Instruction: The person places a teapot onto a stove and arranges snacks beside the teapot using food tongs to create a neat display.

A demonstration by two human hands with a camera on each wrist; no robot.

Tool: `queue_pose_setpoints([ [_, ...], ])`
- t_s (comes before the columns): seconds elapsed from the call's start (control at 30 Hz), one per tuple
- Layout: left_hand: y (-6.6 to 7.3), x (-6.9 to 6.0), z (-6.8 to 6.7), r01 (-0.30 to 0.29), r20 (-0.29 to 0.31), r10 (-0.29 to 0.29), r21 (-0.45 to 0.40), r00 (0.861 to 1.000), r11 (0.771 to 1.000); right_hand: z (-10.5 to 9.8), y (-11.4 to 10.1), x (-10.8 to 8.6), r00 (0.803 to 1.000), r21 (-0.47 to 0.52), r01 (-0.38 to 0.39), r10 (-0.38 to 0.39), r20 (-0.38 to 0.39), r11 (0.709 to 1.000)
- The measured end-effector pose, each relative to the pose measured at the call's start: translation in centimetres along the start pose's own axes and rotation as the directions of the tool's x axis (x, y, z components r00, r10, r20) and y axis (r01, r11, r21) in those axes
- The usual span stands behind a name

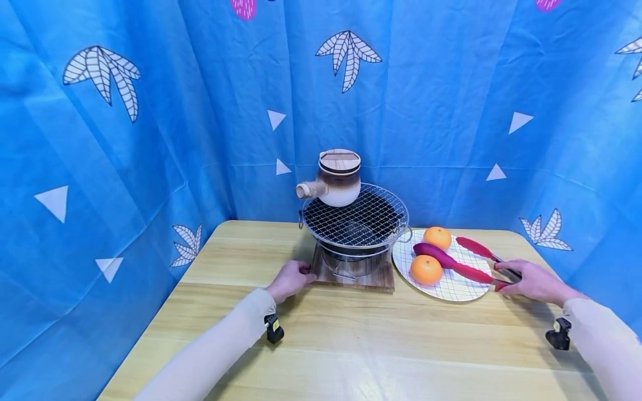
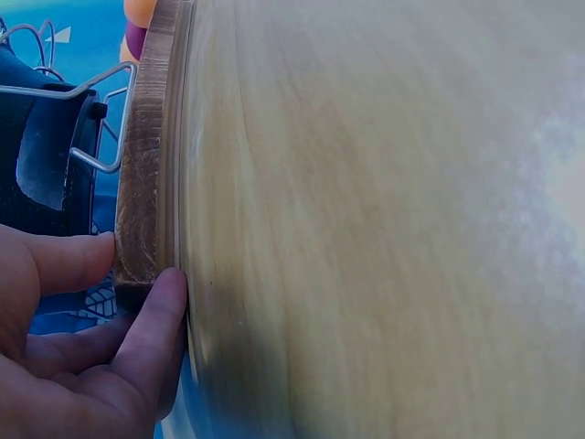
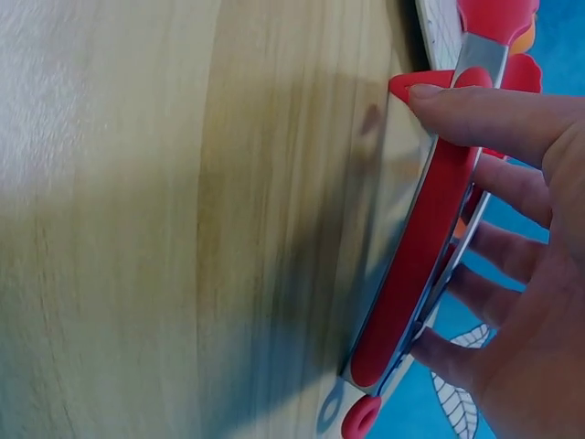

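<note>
My left hand (image 1: 292,280) holds the front left corner of a brown wooden board (image 1: 368,279); in the left wrist view the thumb and fingers of that hand (image 2: 87,338) lie on either side of the board's edge (image 2: 144,155). A round grill (image 1: 356,220) stands on the board, and a brown and white pot (image 1: 341,184) with a wooden lid sits on its wire mesh. My right hand (image 1: 536,283) grips red tongs (image 1: 471,273) by the handles, thumb on one side and fingers on the other, as the right wrist view shows with the tongs (image 3: 416,265).
Right of the grill, a checked plate (image 1: 453,292) bears two oranges (image 1: 426,270), with a dark red object (image 1: 433,253) between them and the tongs' heads over it. The wooden table (image 1: 346,345) is bordered by a blue patterned curtain (image 1: 426,111) at the back and sides.
</note>
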State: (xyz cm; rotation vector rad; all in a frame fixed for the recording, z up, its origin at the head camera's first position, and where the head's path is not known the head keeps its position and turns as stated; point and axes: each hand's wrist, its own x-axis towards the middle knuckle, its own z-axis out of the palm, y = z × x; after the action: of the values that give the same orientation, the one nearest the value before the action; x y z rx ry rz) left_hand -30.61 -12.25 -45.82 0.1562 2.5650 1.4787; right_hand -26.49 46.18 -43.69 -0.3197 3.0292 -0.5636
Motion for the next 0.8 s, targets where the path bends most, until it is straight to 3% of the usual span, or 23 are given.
queue_pose_setpoints([
  [0.57,0.1,-0.2,-0.1,0.006,-0.011,-0.006,0.027,1.0,1.0,-0.2,0.4,-0.9,1.0,0.024,-0.01,0.011,-0.022,1.0],
  [0.8,-0.5,0.3,0.0,-0.034,-0.025,0.035,0.067,0.999,0.997,-0.5,0.7,-1.2,0.999,0.077,0.016,-0.013,-0.046,0.997],
])
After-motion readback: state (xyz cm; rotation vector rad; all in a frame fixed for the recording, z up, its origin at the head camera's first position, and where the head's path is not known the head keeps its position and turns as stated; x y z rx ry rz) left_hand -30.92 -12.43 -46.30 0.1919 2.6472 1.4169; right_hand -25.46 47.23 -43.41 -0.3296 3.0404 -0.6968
